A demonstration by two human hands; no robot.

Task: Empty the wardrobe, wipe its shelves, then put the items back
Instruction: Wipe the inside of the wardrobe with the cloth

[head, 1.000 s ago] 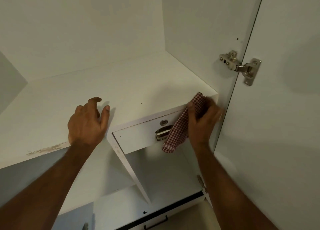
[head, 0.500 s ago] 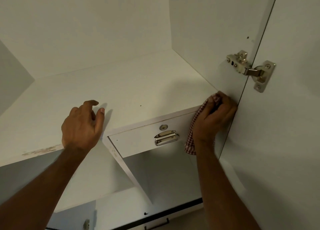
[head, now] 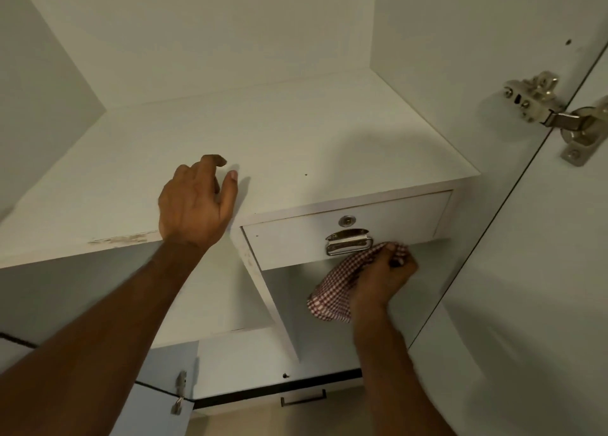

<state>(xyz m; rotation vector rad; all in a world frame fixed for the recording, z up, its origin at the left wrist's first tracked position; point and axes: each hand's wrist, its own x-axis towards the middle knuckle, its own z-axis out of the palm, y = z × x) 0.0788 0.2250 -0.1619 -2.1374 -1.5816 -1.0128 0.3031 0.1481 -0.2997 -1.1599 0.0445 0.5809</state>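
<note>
A white wardrobe shelf (head: pixel 296 133) fills the middle of the head view, bare on top. Under its right half is a shut white drawer (head: pixel 289 241) with a metal handle (head: pixel 349 245) and a round lock. My right hand (head: pixel 381 277) grips a red-and-white checked cloth (head: pixel 332 295) just below the drawer's lower edge, right of the handle; the cloth hangs down to the left. My left hand (head: pixel 194 202) rests on the shelf's front edge with fingers loosely bent, holding nothing.
The open wardrobe door (head: pixel 543 271) stands at the right on a metal hinge (head: pixel 556 113). A vertical divider (head: pixel 273 304) drops below the drawer's left end. Lower down are a drawer with a black handle (head: pixel 302 399) and a small bluish door (head: pixel 164 386).
My right hand has carried the cloth from the shelf's right front corner down and left to the drawer's underside. The left hand stays on the shelf edge; the view has shifted.
</note>
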